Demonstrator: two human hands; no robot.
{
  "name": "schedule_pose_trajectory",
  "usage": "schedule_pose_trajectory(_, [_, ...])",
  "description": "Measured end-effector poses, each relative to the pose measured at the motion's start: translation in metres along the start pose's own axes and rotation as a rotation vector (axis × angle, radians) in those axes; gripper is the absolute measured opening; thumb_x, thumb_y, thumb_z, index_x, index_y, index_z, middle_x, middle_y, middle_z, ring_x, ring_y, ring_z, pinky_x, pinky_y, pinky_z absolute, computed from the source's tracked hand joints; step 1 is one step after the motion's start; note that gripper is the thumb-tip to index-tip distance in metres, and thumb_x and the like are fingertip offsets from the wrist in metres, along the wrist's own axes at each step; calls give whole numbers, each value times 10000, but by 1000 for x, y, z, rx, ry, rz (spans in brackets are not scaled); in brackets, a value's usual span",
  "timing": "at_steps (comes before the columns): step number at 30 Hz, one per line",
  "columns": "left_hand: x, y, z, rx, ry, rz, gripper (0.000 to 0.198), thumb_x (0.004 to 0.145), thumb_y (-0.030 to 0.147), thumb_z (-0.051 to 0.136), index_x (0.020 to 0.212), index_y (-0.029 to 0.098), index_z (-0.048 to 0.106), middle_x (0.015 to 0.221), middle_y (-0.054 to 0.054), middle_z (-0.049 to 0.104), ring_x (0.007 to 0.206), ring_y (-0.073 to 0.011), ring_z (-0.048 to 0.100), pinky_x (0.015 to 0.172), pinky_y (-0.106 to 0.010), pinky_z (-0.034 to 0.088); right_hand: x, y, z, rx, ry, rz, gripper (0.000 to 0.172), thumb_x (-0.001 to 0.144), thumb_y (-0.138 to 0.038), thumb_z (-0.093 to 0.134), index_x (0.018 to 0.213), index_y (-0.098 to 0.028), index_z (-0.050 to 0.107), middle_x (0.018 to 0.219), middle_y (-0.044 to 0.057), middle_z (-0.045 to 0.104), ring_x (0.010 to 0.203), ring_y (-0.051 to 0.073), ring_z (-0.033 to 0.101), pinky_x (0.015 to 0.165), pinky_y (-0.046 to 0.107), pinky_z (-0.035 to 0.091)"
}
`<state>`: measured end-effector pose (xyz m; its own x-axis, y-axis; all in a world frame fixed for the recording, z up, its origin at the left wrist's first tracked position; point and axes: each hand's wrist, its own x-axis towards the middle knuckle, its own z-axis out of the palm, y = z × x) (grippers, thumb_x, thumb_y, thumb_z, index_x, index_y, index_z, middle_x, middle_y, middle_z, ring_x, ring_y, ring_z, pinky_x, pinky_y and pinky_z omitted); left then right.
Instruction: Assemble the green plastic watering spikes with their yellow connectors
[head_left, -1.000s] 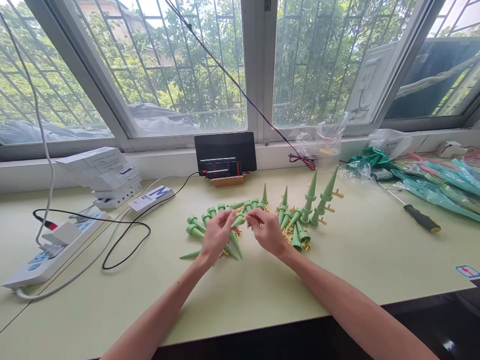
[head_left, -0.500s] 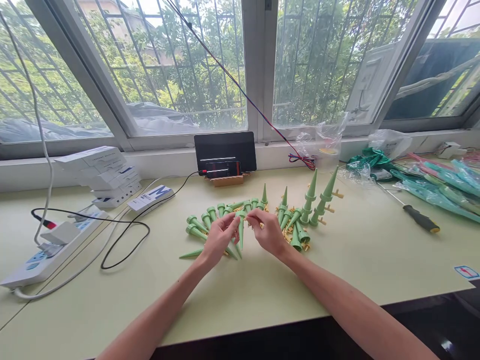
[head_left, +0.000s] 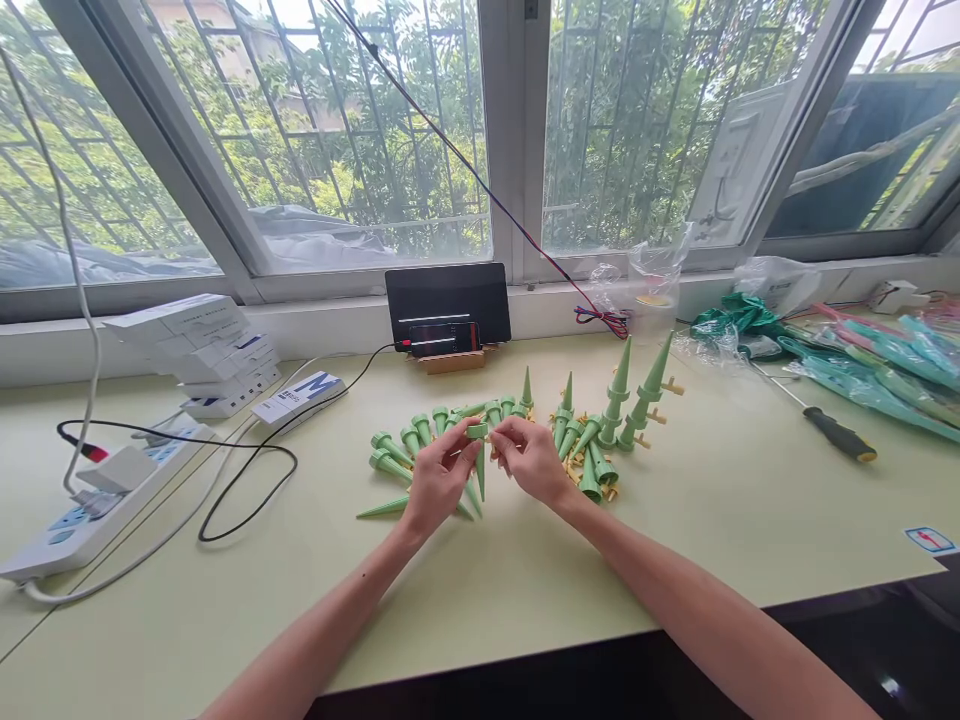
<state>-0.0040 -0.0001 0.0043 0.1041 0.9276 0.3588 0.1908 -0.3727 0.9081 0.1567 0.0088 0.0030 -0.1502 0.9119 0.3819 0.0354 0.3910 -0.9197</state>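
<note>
— Where is the green spike (head_left: 479,462) sitting?
— It is hanging tip-down just above the table (head_left: 525,580), in front of the person. The left hand (head_left: 437,482) is pinching its wide end, fingers clamped on it.
— And the right hand (head_left: 531,462)?
— It is hovering just beside the spike's top with its fingertips drawn close. I cannot tell whether they are gripping anything.
— What is lying around them?
— A pile of spikes (head_left: 390,446) is lying behind the hands, and two upright spikes (head_left: 618,395) are standing to the right. A screwdriver (head_left: 840,436) is lying well apart on the right, a power strip (head_left: 82,500) is lying on the left, and a phone (head_left: 442,338) is leaning by the window
</note>
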Motion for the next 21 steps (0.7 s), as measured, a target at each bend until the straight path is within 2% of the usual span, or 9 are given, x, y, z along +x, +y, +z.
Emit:
schedule_pose_trajectory(11, [0,4,3,9,24,-22,368,849,387,636,1162,196,664,665,18,495,536,-93,428,489,-220,382,2,0,-1,22,-13,15,204,885,-340,550,761,-181,586,608,-3,584,467,98,489,463,227,419])
schedule_pose_trajectory(16, [2,7,3,-104,10,-152,399,817,425,676,1116,160,669,617,30,507,485,-84,445,481,-223,389,1,0,-2,-16,-5,-5,211,889,-349,554,766,-183,594,629,5,593,514,112,505,493,235,416])
schedule_pose_trajectory(21, [3,8,3,-329,-46,-298,339,772,456,719,897,143,684,605,30,485,487,-65,407,453,-197,373,0,0,-3,-100,-10,-64,191,896,-320,550,779,-182,612,652,5,589,592,127,529,558,244,419])
